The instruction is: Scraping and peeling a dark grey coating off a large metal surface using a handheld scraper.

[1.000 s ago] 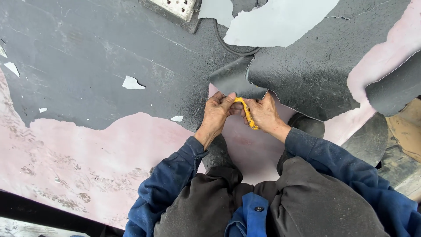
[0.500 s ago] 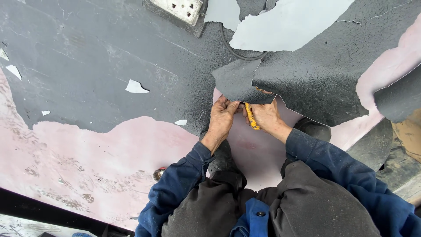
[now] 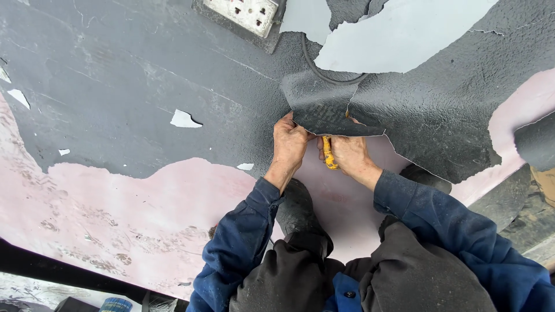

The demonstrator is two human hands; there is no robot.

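A socket plate (image 3: 247, 13) and cable (image 3: 324, 74) sit just beyond the lifted grey flap (image 3: 324, 110).

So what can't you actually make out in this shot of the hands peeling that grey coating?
Head view only:
- Working end of the yellow-handled tool: hidden under the lifted grey flap and the right hand.
- Left hand fingers: tips tucked behind the flap edge.
- Cable: its far end runs under the coating.
- Socket plate: cut off by the top edge.

The grey flap (image 3: 324, 110) of coating now stands peeled higher toward the upper middle of the frame, baring more pink surface (image 3: 347, 196) beneath; the left hand (image 3: 289, 144) grips its lower edge further up
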